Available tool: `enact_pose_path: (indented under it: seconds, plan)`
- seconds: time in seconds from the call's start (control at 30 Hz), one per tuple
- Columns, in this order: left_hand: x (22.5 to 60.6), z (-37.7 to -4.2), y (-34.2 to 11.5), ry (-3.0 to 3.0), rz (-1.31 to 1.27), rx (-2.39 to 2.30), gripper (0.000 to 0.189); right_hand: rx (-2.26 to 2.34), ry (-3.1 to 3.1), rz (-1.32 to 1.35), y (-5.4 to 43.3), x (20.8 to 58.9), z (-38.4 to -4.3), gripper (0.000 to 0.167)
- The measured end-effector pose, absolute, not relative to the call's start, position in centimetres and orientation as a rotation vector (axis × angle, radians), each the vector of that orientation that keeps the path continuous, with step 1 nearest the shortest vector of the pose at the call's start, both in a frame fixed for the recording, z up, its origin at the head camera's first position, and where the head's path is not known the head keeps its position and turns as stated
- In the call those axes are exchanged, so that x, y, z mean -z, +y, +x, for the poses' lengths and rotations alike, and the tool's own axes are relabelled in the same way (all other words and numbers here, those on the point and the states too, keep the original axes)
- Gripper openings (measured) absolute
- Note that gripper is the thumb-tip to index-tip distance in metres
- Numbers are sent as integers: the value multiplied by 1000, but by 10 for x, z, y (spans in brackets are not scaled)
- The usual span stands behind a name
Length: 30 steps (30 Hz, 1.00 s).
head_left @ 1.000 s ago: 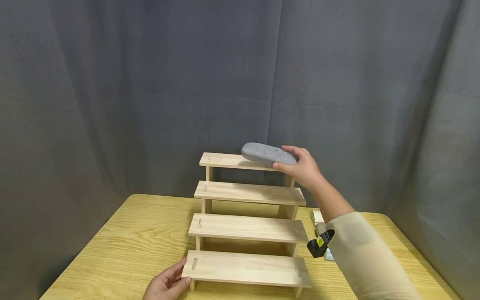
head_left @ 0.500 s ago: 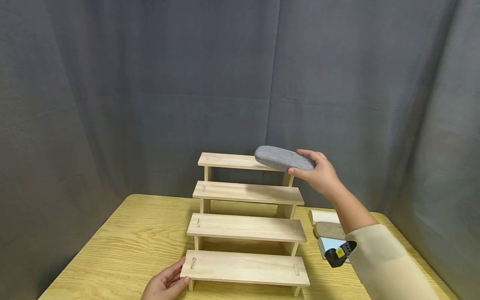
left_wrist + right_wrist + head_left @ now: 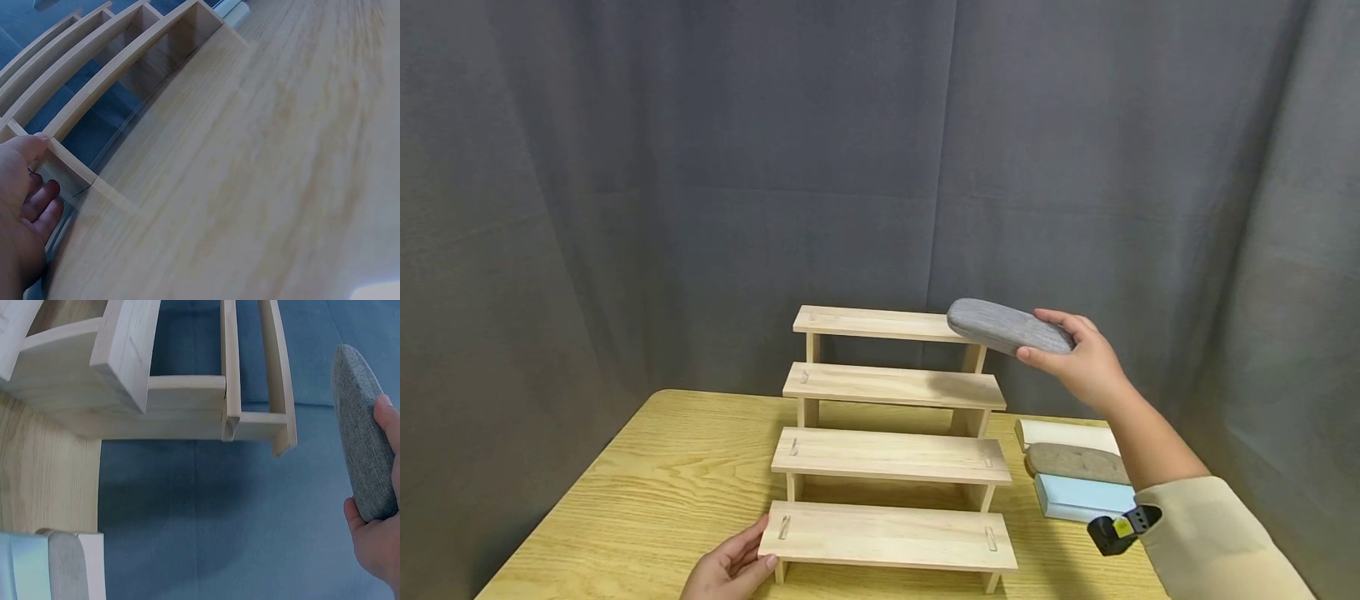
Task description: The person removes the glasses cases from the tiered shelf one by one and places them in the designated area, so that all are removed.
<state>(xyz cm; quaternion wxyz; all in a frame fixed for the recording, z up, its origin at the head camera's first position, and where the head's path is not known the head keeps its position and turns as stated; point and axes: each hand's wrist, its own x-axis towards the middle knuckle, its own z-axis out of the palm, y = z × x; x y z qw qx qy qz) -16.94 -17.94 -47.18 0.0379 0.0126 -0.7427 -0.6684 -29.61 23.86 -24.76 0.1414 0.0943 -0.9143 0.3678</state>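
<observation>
In the head view my right hand [image 3: 1088,367] holds a grey, fabric-looking glasses case [image 3: 1000,323] by its right end, thumb in front and fingers behind. The case hangs in the air, its left end overlapping the right end of the top step. In the right wrist view the glasses case [image 3: 362,434] is apart from the stand. My left hand [image 3: 727,565] grips the left front corner of the lowest step of a four-tier wooden display stand [image 3: 887,533]. The left wrist view shows the thumb on the step's edge, with the other fingers bent below it.
Right of the stand, three more cases lie side by side on the wood-grain table [image 3: 625,483]: a cream case [image 3: 1063,434], a brown case [image 3: 1071,463] and a light blue case [image 3: 1078,495]. A grey curtain [image 3: 775,167] hangs behind the table.
My right hand has moved rightward and slightly down with the grey glasses case, from over the top step to its right end. The three cases have come into view. My left hand stays put.
</observation>
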Motion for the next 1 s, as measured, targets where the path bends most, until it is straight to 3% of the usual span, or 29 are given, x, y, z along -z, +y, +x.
enact_pose_path:
  seconds: [1.0]
  plan:
    - [475,-170,-184,-2266,38,2094,68,-948,-2667,181,298,276,-257,80]
